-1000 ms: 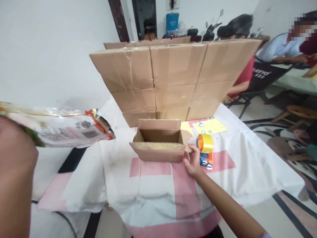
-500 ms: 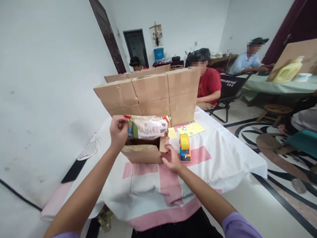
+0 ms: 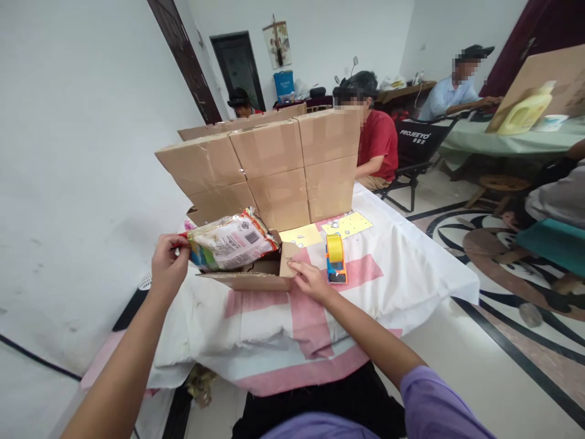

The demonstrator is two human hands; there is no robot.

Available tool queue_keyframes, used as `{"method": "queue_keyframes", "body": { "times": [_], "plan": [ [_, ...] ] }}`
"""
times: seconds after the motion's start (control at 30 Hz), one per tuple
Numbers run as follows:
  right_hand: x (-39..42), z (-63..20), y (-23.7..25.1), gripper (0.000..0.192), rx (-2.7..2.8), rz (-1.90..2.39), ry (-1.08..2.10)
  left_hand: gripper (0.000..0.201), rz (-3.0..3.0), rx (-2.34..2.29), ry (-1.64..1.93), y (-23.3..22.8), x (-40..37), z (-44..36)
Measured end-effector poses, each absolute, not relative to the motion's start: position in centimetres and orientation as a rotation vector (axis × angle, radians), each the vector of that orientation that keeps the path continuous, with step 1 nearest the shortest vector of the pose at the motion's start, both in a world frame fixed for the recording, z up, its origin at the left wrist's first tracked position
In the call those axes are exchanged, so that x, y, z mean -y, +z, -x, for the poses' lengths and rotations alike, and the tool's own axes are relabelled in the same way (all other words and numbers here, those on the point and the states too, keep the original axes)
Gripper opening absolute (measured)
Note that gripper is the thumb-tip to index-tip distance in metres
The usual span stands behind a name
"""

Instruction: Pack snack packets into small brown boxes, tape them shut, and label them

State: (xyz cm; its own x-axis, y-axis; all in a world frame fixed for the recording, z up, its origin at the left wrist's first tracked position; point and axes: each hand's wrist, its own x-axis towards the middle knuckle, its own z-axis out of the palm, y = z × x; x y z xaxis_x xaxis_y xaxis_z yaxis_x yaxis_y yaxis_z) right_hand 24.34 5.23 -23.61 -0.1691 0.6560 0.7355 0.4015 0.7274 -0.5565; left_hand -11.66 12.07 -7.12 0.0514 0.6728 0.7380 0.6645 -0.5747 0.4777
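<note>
Left hand [image 3: 168, 263]: we pinch the sealed end of a packet [image 3: 231, 242], fingers closed on it. Packet lies tilted over the open box [image 3: 249, 274], near the table's [image 3: 411, 268] left edge. Right hand [image 3: 307, 278]: fingertips on the box's right flap, holding nothing. We judge the packet light, soft, crinkly and slippery; best held by its end seams. Tape dispenser [image 3: 335, 259] stands just right of the box. Stacked cartons [image 3: 269, 164] wall the far side; the near edge has open room.

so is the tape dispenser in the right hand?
No, the tape dispenser stands on the table beside the right hand, which rests on the open box's flap.
</note>
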Motion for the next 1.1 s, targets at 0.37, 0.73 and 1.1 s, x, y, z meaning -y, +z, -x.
{"method": "queue_keyframes", "body": {
  "times": [0.37,0.73,1.1],
  "plan": [
    [-5.4,-24.3,-23.1,0.024,1.734,0.861,0.333,0.023,-2.483,-1.435,0.907,-8.4,-13.0,12.8],
    [-5.6,-24.2,-22.9,0.029,1.779,0.798,0.335,0.037,-2.617,-1.418,0.638,-7.0,-9.5,10.7],
    [-5.1,-24.3,-23.0,0.028,1.803,0.859,0.339,0.041,-2.248,-1.117,-0.289,-4.0,-14.1,3.8]
  ]
}}
